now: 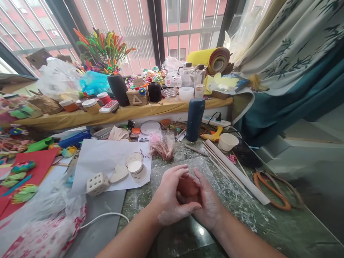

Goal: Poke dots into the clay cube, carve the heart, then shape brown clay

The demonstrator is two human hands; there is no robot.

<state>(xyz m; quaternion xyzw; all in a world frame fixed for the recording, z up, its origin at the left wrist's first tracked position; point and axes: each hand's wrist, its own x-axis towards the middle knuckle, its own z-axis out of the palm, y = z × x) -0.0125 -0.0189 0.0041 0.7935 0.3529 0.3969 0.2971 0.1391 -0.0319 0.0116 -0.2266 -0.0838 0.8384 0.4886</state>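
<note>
Left hand [172,200] and right hand [211,206], whitened, cupped over a sheet [202,165].
Their fingers curve around a narrow hollow; whether something sits inside, I cannot tell. The sheet lies below the fingers, perhaps for protecting the table [142,200]; at their left, paper [99,154] lies beneath the small cup [137,173], probably for keeping it clean.

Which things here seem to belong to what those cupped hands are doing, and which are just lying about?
Likely in use:
- white-dusted left hand
- white-dusted right hand
- clear flat sheet beneath them

Anything between the palms is hidden.

Probably just lying about:
- yellow glue gun
- dark blue upright cylinder
- off-white dotted cube
</note>
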